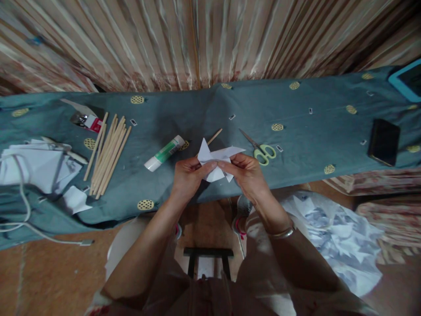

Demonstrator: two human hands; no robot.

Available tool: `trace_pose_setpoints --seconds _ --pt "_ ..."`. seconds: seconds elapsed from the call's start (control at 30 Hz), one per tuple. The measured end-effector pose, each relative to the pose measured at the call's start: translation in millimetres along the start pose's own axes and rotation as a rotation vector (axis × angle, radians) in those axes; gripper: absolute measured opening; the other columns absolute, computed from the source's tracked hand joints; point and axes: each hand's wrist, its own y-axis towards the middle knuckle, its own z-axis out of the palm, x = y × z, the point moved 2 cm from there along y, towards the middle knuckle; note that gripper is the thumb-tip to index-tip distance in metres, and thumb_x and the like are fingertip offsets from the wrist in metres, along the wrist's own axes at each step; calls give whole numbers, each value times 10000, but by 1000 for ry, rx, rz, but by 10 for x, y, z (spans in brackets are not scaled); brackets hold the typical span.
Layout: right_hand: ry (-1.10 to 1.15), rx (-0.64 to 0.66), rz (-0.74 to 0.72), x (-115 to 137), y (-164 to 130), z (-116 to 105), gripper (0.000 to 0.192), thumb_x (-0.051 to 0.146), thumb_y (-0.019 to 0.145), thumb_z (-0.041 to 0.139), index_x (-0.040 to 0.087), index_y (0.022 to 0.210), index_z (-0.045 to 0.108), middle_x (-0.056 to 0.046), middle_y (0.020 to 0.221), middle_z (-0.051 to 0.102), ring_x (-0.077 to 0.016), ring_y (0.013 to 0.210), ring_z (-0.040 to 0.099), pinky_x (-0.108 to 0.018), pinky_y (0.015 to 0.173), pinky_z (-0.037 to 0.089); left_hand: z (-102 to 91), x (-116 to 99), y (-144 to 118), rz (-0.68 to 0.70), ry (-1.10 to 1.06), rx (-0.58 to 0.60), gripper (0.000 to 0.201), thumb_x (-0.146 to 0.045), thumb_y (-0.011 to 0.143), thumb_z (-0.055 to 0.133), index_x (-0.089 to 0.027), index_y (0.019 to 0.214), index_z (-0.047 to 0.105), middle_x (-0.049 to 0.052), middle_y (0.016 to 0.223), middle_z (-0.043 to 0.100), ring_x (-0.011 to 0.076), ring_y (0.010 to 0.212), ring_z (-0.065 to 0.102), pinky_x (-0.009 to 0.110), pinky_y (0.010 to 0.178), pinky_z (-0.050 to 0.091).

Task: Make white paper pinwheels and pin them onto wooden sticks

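A white folded paper pinwheel (215,154) is held over the front of the table between both hands. My left hand (189,177) grips its left side, and my right hand (246,175) grips the right side; the two thumbs press close together at its middle. Behind the paper a thin wooden stick (215,136) shows, its lower end hidden. To the right lie scissors (262,151) with light green handles, blades partly spread. A white and green glue stick (165,153) rests left of my left hand.
Several wooden sticks (108,158) lie at left, near an opened small box (94,123) and a stack of white paper (36,166). A white cable (24,215) hangs there. At right are a black phone (384,142) and blue-framed tablet (408,81). A bag of white paper pieces (338,241) stands below.
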Motion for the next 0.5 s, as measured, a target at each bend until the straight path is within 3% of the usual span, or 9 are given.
trace_pose_setpoints --seconds 0.5 --pt "52 22 -9 10 -9 33 273 394 543 879 235 639 679 46 639 679 -123 608 604 -279 634 499 23 -17 6 58 76 -59 162 -338 641 816 -195 697 765 -25 637 684 109 573 553 226 536 438"
